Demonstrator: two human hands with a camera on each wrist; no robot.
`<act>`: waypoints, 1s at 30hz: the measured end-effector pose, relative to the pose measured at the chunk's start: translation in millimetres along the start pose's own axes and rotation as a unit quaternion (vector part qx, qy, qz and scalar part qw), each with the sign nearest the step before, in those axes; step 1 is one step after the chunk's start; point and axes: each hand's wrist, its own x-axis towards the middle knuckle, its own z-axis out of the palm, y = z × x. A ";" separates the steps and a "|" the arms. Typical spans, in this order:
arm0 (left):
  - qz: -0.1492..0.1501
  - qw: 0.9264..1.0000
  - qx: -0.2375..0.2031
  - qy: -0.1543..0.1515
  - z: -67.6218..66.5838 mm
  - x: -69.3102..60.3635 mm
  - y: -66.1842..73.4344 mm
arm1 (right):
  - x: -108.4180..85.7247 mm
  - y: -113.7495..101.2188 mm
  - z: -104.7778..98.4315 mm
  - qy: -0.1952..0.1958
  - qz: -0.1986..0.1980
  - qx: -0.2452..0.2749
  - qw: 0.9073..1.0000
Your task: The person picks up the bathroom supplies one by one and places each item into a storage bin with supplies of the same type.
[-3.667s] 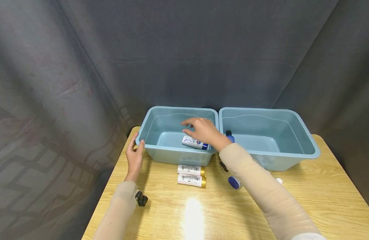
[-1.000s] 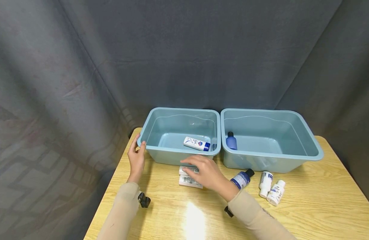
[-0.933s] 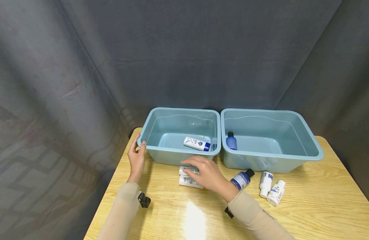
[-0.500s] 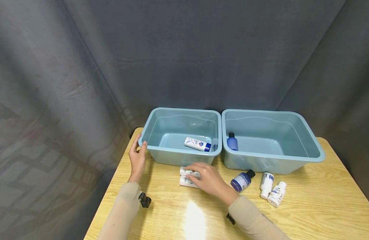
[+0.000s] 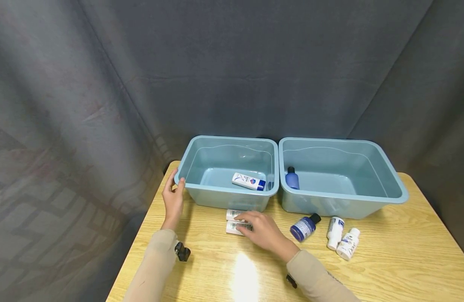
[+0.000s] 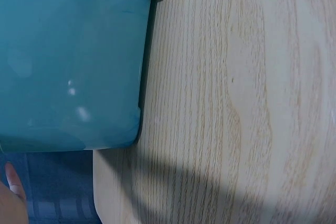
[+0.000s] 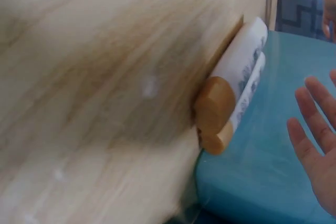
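Observation:
In the head view, my left hand [image 5: 173, 204] grips the front left corner of the left blue tub [image 5: 232, 191], thumb in front and fingers along the left side. My right hand [image 5: 265, 230] hovers over two white tubes [image 5: 235, 227] lying side by side on the table before that tub. The right wrist view shows their gold caps [image 7: 216, 103] and the spread fingers [image 7: 310, 114] apart from the tubes. From above, the hand hides the cap ends. A white tube with a blue cap [image 5: 248, 181] lies inside the left tub.
A second blue tub [image 5: 341, 196] stands to the right, with a blue black-capped bottle [image 5: 292, 179] inside. On the wooden table [image 5: 202, 268] before it lie another blue bottle [image 5: 303, 229] and two white bottles [image 5: 334, 233]. A grey curtain [image 5: 232, 75] hangs behind.
My right hand has come out of the left tub, back over the two white tubes, then shifted slightly nearer and lower. My left hand keeps its place on the tub.

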 end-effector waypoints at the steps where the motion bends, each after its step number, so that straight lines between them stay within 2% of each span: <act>1: 0.000 1.000 0.001 0.000 0.2 -0.4 0.6 | -0.5 1.2 0.9 -0.003 0.003 0.000 1.000; 10: 0.006 1.000 0.014 0.002 1.1 -0.8 -0.4 | -6.2 11.4 11.2 -0.013 0.024 -0.014 1.000; 17: 0.002 1.000 -0.001 0.008 -0.9 11.4 -31.5 | -8.6 15.1 15.8 -0.018 0.044 -0.017 0.999; 19: 0.003 1.000 0.003 0.014 -0.3 12.7 -35.0 | -8.5 15.8 17.0 -0.017 0.048 -0.017 0.999; 30: 0.009 1.000 0.006 0.026 0.5 11.9 -36.8 | -7.4 20.7 27.3 -0.023 0.059 -0.025 0.998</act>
